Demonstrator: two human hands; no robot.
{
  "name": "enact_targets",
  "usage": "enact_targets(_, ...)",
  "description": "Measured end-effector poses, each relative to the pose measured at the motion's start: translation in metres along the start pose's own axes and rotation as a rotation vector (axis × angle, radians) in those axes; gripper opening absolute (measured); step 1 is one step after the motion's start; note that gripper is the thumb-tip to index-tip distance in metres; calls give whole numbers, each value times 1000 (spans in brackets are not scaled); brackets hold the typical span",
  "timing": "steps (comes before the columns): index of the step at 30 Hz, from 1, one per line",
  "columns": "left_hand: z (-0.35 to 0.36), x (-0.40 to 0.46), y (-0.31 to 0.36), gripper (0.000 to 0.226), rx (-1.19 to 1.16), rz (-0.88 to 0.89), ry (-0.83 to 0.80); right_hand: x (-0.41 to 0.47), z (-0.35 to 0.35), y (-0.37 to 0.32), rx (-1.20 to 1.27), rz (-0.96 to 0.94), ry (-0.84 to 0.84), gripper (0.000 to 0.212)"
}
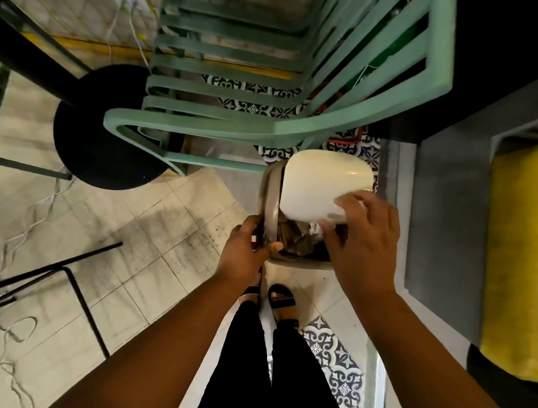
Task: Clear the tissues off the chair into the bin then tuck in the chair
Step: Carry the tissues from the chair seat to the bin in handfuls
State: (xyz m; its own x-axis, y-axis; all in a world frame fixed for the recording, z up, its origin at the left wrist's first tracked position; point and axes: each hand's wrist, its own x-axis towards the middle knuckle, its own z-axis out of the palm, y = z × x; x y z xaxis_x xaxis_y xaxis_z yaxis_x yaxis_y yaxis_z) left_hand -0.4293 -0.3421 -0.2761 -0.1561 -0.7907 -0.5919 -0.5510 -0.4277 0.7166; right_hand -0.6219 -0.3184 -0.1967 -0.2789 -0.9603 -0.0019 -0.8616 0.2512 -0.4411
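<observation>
A small beige bin [269, 197] stands on the floor just in front of my feet. Its cream lid [321, 183] is tilted up and open. Crumpled paper and a white tissue [314, 228] lie inside it. My left hand [247, 252] grips the bin's near-left rim. My right hand [360, 235] holds the near edge of the lid, fingers spread over the opening. A green slatted chair [234, 125] stands right behind the bin, and its seat slats show no tissues.
A black round stool [104, 128] sits left of the chair. Thin black metal legs [73, 275] cross the floor at lower left, with loose white cables nearby. A grey surface [446, 211] and a yellow cushion [518, 261] are on the right.
</observation>
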Motion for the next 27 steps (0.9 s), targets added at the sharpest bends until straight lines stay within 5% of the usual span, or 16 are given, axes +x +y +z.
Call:
enact_targets(4,1,-6,2,60,-1,-3,8,9,13,12,-213,-55,-224,73)
enact_targets(21,2,-26,22,84,216,-88,77,1,0,21,-343,-136,-365,83)
enact_targets(27,-33,-81,26,61,109,-104,214,-23,-28,-22,-346,-237,-435,83)
